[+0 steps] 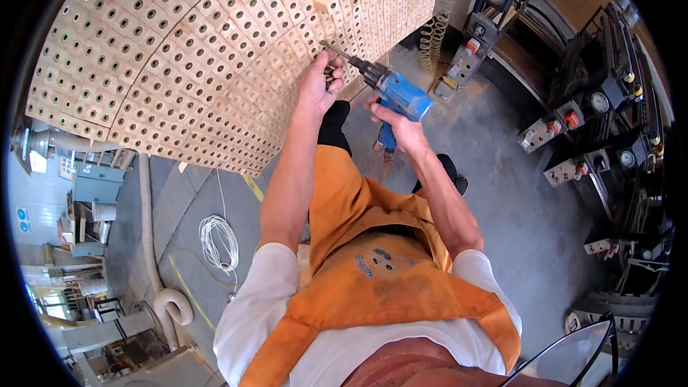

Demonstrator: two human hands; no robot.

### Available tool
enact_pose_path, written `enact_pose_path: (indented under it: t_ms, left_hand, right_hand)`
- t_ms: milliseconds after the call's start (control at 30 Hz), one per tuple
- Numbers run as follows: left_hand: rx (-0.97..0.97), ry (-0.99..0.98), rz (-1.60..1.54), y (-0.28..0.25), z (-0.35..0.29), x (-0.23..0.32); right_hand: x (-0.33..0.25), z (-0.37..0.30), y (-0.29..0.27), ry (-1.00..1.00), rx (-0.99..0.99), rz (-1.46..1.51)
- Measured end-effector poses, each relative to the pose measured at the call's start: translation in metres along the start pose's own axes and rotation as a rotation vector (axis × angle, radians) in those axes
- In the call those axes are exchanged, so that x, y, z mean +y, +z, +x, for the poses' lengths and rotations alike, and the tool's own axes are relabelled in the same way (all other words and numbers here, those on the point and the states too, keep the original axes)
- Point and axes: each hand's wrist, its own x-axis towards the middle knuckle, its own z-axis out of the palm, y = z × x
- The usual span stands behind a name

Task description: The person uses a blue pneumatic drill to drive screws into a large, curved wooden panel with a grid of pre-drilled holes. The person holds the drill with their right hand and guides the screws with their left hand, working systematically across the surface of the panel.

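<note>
My right hand [403, 127] grips the handle of a blue cordless drill [405, 94], whose black chuck and long thin bit point up and to the left. Beside the bit's tip, my left hand [319, 86] is curled around several small brass-coloured metal pieces [329, 74], probably threaded inserts. Its fingertips are close to the tip; whether they touch it I cannot tell. Both hands are at the near edge of a large surface of pale wooden blocks [236, 50], most with a dark round hole ringed in metal. A small wooden block [326, 4] stands proud of the others.
A coiled air hose [431, 43] hangs beyond the drill. Dark machinery with gauges [599, 102] and orange-red switches lines the right side. On the grey floor at left lie a coil of white cable [218, 242] and a ribbed duct hose [148, 222]. An orange apron [380, 283] covers my front.
</note>
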Motion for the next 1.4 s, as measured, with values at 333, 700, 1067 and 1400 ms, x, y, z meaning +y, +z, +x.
enact_pose_path:
  t_ms: [333, 700, 1067, 1400]
  left_hand:
    - [0.081, -0.187, 0.166, -0.034, -0.034, -0.054]
    - [0.036, -0.117, 0.132, -0.021, -0.038, -0.033]
    - [0.011, 0.023, 0.031, -0.012, -0.02, 0.006]
    - [-0.017, -0.076, 0.364, 0.011, -0.012, -0.002]
  right_hand:
    - [-0.004, 0.005, 0.003, -0.097, 0.014, -0.21]
    - [-0.01, 0.004, 0.003, -0.138, 0.011, -0.257]
    - [0.0, -0.022, -0.042, 0.013, -0.144, 0.04]
    - [0.002, -0.029, -0.075, 0.078, -0.142, 0.139]
